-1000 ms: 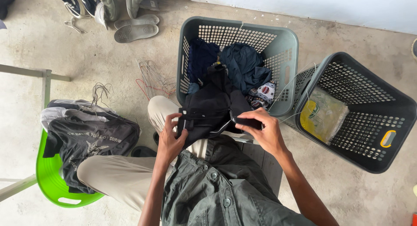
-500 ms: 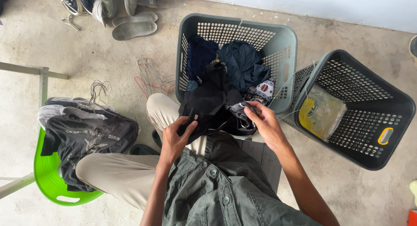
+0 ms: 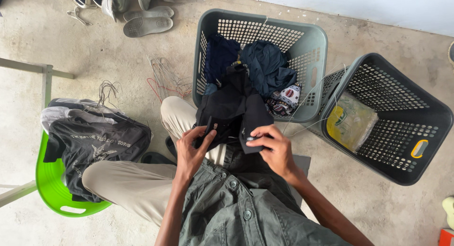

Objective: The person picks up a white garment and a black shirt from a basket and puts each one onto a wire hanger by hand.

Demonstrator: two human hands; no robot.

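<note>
Concrete floor lies under you, and at lower centre your left hand and right hand have fingers pinched on a black garment, soft, light and floppy, best gripped at its edges, trailing up into the grey basket.

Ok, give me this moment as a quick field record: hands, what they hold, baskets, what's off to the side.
left hand: grips the black garment at its left edge
right hand: pinches a fold of the same garment
garment position: over the lap, trailing into the grey basket
grey basket contents: dark blue clothes
dark basket: tilted, holds a yellow plastic bag
green chair: dark printed shirts piled on it
floor: wire hangers
</note>
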